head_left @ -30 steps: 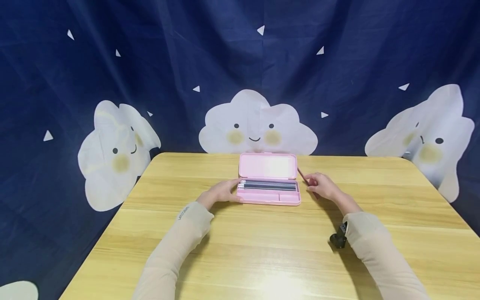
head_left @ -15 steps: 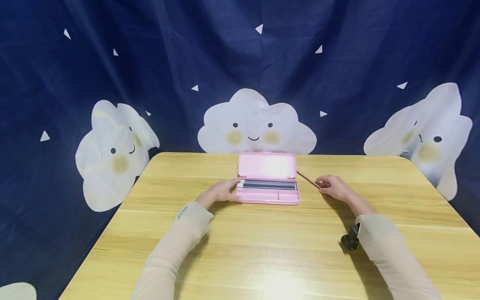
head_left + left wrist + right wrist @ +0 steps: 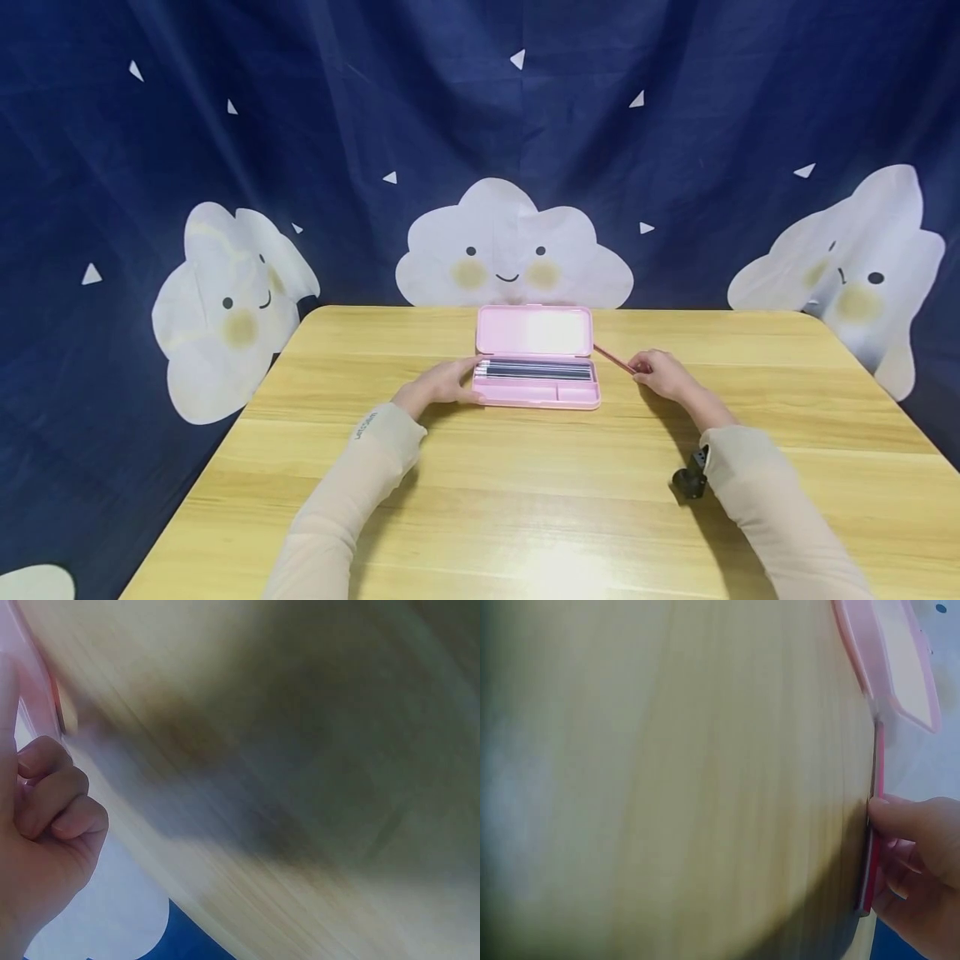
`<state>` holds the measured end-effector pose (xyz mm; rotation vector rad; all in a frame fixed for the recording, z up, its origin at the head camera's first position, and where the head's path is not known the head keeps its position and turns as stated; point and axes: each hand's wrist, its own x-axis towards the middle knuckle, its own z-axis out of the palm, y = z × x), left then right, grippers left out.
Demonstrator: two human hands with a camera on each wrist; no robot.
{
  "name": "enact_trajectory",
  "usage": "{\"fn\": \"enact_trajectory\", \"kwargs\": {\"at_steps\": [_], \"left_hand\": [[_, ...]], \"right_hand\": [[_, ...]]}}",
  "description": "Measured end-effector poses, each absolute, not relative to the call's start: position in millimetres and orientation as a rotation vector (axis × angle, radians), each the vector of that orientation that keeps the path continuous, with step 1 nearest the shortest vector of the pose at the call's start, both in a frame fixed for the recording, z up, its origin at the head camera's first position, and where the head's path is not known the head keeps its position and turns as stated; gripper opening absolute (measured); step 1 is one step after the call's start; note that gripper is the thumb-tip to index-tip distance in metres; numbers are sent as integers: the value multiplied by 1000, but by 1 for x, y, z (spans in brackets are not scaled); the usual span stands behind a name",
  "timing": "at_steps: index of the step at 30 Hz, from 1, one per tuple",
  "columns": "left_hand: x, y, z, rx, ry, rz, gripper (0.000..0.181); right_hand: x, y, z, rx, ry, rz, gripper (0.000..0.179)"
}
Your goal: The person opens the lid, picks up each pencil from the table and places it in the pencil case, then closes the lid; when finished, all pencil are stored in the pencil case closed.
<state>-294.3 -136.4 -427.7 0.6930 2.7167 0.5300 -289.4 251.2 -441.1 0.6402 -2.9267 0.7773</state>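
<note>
An open pink pencil case lies on the wooden table, its lid tipped back. Several dark striped pencils with white ends fill its rear compartment. My left hand holds the case's left end, thumb at the front corner and a finger at the back one. In the left wrist view, the other fingers are curled. To the right of the case, my right hand pinches a slim red pencil between thumb and fingers. The pencil slants from the hand toward the case's right side.
The front compartments of the case hold nothing visible. Behind the table hangs a dark blue curtain with cloud faces and white triangles. A small black camera sits at the right wrist.
My right hand first moved right along the red pencil, away from the case, then slightly back left. More of the pencil shows now. The left hand and the case have stayed in place.
</note>
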Motion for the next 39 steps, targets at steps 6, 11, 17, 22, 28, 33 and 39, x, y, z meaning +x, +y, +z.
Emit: {"fn": "enact_trajectory", "kwargs": {"at_steps": [6, 11, 17, 22, 28, 33, 39], "left_hand": [[-293, -137, -427, 695, 2717, 549, 85], [-293, -137, -427, 688, 2720, 545, 83], [-293, -138, -428, 682, 2723, 546, 84], [-293, -137, -426, 701, 2726, 529, 84], [-292, -137, -426, 709, 2725, 532, 84], [-293, -138, -426, 714, 2731, 543, 84], [-294, -138, -427, 726, 2729, 543, 84]], "right_hand": [[-286, 266, -435, 629, -2926, 736, 8], [-284, 279, -426, 595, -2902, 704, 10], [-288, 284, -418, 527, -2880, 698, 13], [-290, 270, -410, 510, -2806, 716, 14], [-295, 239, -411, 646, -2719, 768, 15], [-299, 209, -419, 843, -2686, 764, 16], [-301, 176, -425, 1035, -2651, 668, 17]]}}
